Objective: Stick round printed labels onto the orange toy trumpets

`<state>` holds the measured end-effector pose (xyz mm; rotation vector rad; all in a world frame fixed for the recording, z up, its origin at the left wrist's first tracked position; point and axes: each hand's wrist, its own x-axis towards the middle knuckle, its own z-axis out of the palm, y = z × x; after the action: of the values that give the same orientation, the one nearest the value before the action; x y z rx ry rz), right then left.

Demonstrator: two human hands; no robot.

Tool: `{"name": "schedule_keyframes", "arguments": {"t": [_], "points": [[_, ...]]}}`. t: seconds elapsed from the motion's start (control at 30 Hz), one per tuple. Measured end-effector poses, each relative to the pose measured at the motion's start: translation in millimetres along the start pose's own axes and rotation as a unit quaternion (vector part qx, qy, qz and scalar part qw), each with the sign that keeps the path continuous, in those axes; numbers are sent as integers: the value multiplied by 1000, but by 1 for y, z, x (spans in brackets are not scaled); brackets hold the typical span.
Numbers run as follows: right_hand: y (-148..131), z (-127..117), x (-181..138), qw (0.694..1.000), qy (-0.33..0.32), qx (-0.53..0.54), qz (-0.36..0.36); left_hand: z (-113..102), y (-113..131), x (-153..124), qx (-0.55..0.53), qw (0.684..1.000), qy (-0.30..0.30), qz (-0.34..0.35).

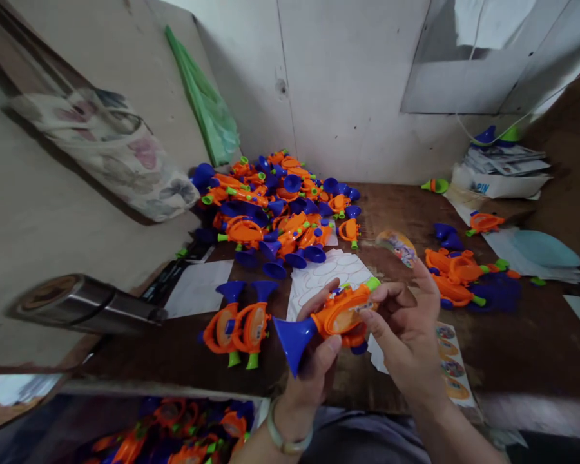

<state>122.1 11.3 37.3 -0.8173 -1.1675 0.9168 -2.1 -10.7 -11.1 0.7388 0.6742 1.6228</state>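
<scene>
My left hand (314, 364) is wrapped round an orange toy trumpet (343, 316) with a blue bell and a green mouthpiece. The bell points to the lower left. On the mouthpiece end, my right hand (410, 328) has its thumb and a finger against the trumpet's side. An oval printed sticker (399, 248) clings to a raised fingertip of that hand. Under the trumpet lies a stack of white sheets with oval outlines (323, 274). A sheet of oval stickers (452, 364) is partly behind my right wrist. Two similar trumpets (236, 325) stand side by side to the left.
A heap of trumpets (280, 206) covers the back of the brown table (386, 200). Several more lie at right (457, 277). A steel flask (87, 303) lies at left, below a hanging floral bag (120, 151). A box of trumpets (183, 432) sits below the table's front edge.
</scene>
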Motion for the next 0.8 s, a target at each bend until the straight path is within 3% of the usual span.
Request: {"name": "schedule_keyframes", "arguments": {"t": [0.2,0.37,0.8], "points": [[-3,-6,0,999,-21,-46,-2,-3,4,-3,69,998,-6,7],[-2,-8,0,997,-39,-59,3,-1,6,-1,58,998,-16,28],[-2,-5,-1,999,-8,-35,26,3,7,6,81,994,-26,75]]}}
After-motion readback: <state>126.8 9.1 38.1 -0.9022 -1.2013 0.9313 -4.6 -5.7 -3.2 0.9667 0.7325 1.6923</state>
